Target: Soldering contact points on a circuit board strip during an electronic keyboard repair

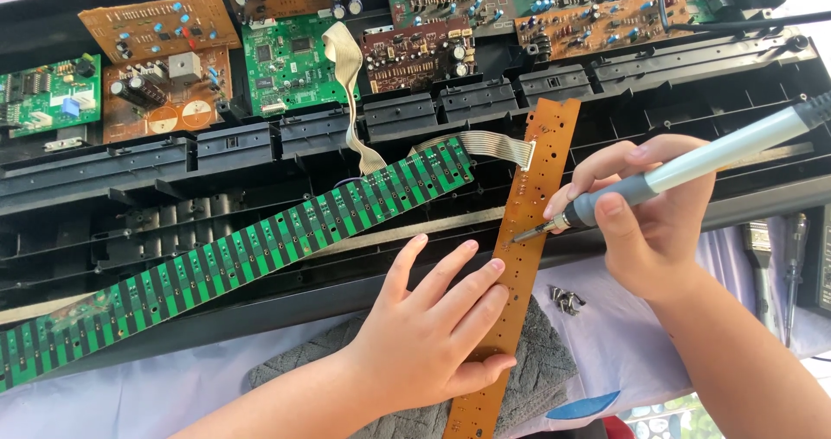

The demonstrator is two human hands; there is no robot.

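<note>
Gripping soldering iron [692, 166], fingers [606, 164] curled closed.

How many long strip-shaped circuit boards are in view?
2. The green strip board lies diagonally across the black casing. The brown strip board lies under the left hand, where the right hand holds a soldering iron.

Electronics repair bench, opened black keyboard chassis [260, 158], bare circuit boards [290, 58] laid out, soldering iron [684, 169], loose screws [567, 300]
</note>
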